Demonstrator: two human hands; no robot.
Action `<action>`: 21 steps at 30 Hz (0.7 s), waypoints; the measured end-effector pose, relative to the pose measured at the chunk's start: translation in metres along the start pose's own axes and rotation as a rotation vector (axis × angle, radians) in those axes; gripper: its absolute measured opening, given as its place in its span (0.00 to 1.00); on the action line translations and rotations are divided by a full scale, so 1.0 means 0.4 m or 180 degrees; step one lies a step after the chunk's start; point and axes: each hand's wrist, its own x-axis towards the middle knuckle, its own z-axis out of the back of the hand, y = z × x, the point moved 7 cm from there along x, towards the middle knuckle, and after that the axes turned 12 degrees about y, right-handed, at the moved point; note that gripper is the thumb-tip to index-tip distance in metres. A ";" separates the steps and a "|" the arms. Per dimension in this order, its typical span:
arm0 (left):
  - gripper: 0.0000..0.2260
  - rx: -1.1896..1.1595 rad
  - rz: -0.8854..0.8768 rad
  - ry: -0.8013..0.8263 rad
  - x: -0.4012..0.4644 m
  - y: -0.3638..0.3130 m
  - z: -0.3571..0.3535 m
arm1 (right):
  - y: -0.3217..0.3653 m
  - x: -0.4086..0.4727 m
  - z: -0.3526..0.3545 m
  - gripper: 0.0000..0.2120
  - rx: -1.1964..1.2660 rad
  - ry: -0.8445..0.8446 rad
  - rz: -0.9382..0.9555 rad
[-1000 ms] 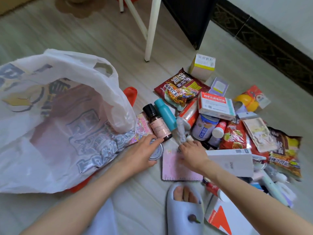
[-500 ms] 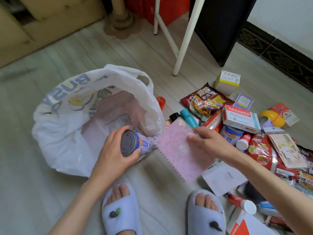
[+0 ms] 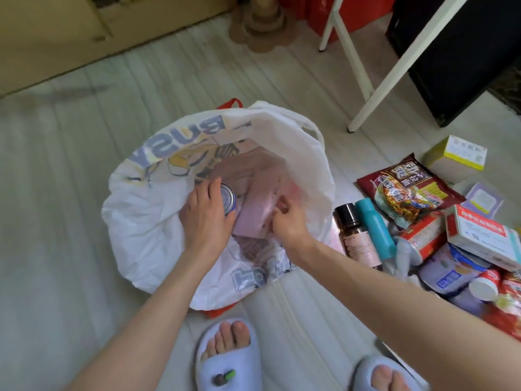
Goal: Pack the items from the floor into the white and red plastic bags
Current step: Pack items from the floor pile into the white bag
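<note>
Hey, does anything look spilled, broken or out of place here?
Nothing stands out. The left hand holds a blue-labelled metal can and the right hand a pink notebook inside the white plastic bag; nothing looks spilled or torn.

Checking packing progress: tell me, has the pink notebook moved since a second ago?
Yes. The pink notebook has gone left, away from the teal bottle and the pile, and now sits inside the white bag, pinched by the right hand.
</note>
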 end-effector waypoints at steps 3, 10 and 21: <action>0.26 0.0176 0.0069 0.0204 0.022 0.021 -0.033 | -0.027 -0.006 -0.011 0.20 -0.0203 0.0087 0.0009; 0.26 0.0289 -0.0386 0.0824 -0.022 -0.006 -0.062 | -0.030 -0.147 0.087 0.24 -0.1872 0.0753 0.0260; 0.20 0.0573 -0.2521 0.0592 -0.235 -0.347 -0.174 | -0.127 -0.282 0.432 0.23 -0.3934 -0.0023 0.0195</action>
